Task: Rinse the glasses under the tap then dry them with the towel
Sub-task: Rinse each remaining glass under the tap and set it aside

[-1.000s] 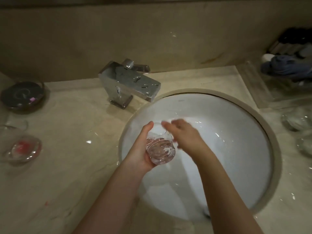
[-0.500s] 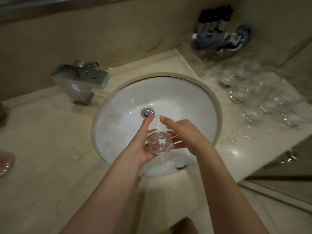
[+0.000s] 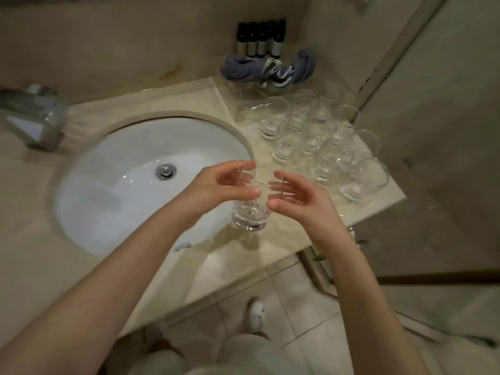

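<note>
I hold a clear tumbler (image 3: 251, 215) upright between both hands, just above the counter at the sink's right rim. My left hand (image 3: 216, 185) grips it from the left, thumb in front and fingers behind. From the right, my right hand (image 3: 300, 197) curls its fingers and thumb against the tumbler's side. Water drops cling to its thick base. A crumpled blue-grey towel (image 3: 266, 67) lies at the back of the counter. The chrome tap (image 3: 33, 117) stands far left, with no water visibly running.
Several clear glasses (image 3: 324, 147) crowd the counter's right corner, close beyond my right hand. Small dark-capped bottles (image 3: 259, 39) stand behind the towel. The white sink (image 3: 89, 185) with its drain (image 3: 165, 170) lies to the left. The counter edge (image 3: 297, 249) is just below my hands.
My hands carried the glass from over the basin to the right rim, and my view swung right. My right hand's fingers went from the glass's mouth to its outer side.
</note>
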`<state>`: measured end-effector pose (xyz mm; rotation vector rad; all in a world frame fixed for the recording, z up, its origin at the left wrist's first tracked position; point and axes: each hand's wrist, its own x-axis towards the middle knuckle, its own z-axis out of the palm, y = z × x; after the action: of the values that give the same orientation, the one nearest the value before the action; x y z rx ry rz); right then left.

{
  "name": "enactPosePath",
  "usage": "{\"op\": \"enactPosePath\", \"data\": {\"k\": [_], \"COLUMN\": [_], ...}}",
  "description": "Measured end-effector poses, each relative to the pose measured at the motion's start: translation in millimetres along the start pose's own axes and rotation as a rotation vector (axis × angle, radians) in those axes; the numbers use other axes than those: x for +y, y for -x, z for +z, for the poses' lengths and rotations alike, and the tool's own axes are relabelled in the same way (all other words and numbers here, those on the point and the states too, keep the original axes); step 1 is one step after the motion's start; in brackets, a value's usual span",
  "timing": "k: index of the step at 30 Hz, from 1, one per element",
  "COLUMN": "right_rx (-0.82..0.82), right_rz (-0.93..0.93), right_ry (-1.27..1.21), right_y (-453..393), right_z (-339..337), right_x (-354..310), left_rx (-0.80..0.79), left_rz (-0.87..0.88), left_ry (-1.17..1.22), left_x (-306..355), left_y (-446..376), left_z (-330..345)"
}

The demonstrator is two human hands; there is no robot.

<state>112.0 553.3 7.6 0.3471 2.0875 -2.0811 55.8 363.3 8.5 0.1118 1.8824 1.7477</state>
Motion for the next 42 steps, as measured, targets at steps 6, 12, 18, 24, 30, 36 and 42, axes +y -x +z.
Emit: {"op": "enactPosePath", "data": {"k": [6,12,18,24,30,36,42], "right_rx": [-0.099,-0.093,-0.081,-0.071,-0.135,-0.166,-0.219], "right_rz": [-0.028,-0.116,-0.185,-0.282,-0.251,-0.224,-0.172], "right_ry": [0.335,0.651,0.967,1.174,1.167,1.207,1.469], "right_y": [3,-9,-31,-44,-53,-57,-50], "right_z": [-85,-131,-159,-163,-167,-167,-151], "right_x": [-15,-8,9,9,11,10,-8], "left_rx": [-0.105,-0.080,-0.055,-0.012,-0.019,-0.050,-0.088], "left_rz": [0.089,0.152,0.244,0.250,0.229,0.199,0.229], "left_ry": [-0.265,-0.485,-0.977,-1.238,-1.275,-1.244,-1.447], "left_x": [17,17,14,17,20,22,27], "left_y": [-28,-60,-84,-98,-103,-105,-102], "left_z": [63,110,140,147,150,153,154]}}
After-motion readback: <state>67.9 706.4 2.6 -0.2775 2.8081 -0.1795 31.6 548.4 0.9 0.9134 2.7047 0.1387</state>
